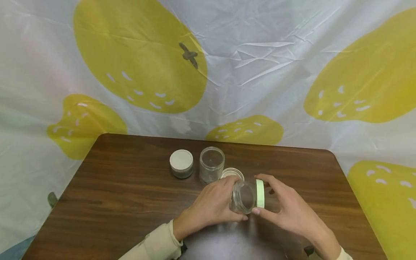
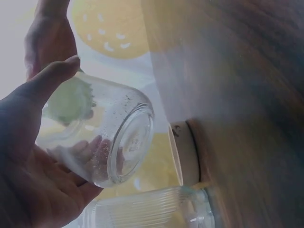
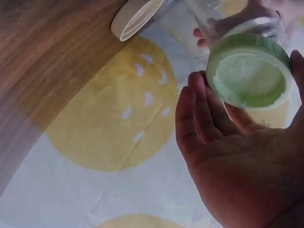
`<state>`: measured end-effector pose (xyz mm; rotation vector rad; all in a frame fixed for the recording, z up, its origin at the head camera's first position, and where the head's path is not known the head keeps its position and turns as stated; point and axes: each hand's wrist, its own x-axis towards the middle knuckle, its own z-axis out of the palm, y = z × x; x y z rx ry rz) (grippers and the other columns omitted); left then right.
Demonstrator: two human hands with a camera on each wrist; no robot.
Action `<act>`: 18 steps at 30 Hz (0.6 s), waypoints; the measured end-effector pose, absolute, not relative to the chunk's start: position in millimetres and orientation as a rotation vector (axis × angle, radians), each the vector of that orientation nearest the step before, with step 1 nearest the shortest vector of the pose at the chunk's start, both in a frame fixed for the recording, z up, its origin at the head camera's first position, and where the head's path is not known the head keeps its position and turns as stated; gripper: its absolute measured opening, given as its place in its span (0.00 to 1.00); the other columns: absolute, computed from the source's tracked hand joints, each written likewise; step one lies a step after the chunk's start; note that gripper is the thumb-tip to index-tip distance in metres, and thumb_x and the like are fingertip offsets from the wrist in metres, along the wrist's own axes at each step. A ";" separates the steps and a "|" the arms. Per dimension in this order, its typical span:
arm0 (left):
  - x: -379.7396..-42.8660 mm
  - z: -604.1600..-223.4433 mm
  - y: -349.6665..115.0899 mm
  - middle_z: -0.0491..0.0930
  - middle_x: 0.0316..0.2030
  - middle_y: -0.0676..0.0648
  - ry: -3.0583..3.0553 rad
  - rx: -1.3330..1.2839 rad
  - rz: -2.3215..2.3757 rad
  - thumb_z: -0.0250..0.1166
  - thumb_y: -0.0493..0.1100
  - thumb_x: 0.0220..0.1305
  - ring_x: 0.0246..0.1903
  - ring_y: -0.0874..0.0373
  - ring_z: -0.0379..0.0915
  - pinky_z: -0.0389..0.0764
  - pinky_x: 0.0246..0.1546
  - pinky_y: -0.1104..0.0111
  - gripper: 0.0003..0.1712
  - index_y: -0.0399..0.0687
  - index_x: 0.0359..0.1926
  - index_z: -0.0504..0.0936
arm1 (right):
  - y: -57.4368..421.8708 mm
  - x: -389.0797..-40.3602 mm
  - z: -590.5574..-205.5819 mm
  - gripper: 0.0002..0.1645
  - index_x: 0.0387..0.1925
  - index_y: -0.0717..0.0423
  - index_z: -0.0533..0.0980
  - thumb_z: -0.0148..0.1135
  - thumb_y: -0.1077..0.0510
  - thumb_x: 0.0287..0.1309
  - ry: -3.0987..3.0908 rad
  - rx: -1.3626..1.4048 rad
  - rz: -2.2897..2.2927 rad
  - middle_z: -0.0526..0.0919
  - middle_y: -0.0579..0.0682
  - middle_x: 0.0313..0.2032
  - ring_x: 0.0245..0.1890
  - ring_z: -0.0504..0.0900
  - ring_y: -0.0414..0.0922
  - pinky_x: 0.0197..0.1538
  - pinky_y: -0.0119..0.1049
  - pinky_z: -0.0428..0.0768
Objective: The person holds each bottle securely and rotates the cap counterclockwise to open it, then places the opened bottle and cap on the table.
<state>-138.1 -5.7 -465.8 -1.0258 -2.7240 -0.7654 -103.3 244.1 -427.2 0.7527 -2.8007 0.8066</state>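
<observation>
My left hand [image 1: 214, 202] grips a clear glass jar [image 1: 243, 198], tipped on its side with its mouth toward the right. In the left wrist view the jar's round base [image 2: 135, 142] faces the table side, and the glass shows nothing inside. A pale green lid [image 1: 260, 193] stands on edge at the jar's mouth. My right hand [image 1: 289, 206] holds that lid by its rim, between thumb and fingers. In the right wrist view the lid's flat outer face [image 3: 249, 78] is turned toward the palm.
Behind the hands on the brown table [image 1: 123, 187] stand a low jar with a white lid [image 1: 181, 160] and an open clear jar [image 1: 212, 164]. A loose cream lid [image 1: 232, 173] lies by the left fingers. A lemon-print cloth [image 1: 253, 79] hangs behind the table.
</observation>
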 end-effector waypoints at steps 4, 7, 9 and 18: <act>-140.5 -466.3 -2.7 0.84 0.53 0.52 -2.731 -0.958 -0.942 0.85 0.67 0.39 0.48 0.60 0.84 0.86 0.49 0.66 0.58 0.49 0.68 0.70 | 247.7 -105.3 -429.0 0.49 0.73 0.44 0.66 0.81 0.45 0.54 -2.779 0.740 0.816 0.84 0.37 0.54 0.47 0.85 0.38 0.49 0.41 0.86; -142.8 -466.8 -1.3 0.84 0.56 0.51 -2.702 -0.920 -1.075 0.86 0.65 0.40 0.50 0.59 0.84 0.86 0.51 0.65 0.57 0.51 0.67 0.70 | 250.2 -107.8 -430.5 0.49 0.73 0.44 0.66 0.81 0.45 0.54 -2.776 0.723 0.817 0.84 0.36 0.51 0.46 0.84 0.38 0.50 0.40 0.86; -144.4 -468.5 0.5 0.83 0.57 0.50 -2.667 -0.917 -1.139 0.86 0.65 0.40 0.51 0.58 0.83 0.85 0.53 0.65 0.55 0.51 0.66 0.70 | 252.3 -108.8 -431.8 0.49 0.72 0.44 0.66 0.81 0.45 0.54 -2.782 0.698 0.832 0.84 0.35 0.50 0.45 0.84 0.38 0.49 0.39 0.85; -150.6 -473.3 17.4 0.84 0.55 0.48 -2.561 -0.857 -1.311 0.87 0.62 0.40 0.53 0.59 0.82 0.84 0.55 0.67 0.54 0.50 0.65 0.72 | 262.7 -111.3 -436.3 0.48 0.71 0.47 0.65 0.81 0.44 0.55 -2.816 0.533 0.926 0.85 0.39 0.51 0.47 0.86 0.43 0.50 0.49 0.85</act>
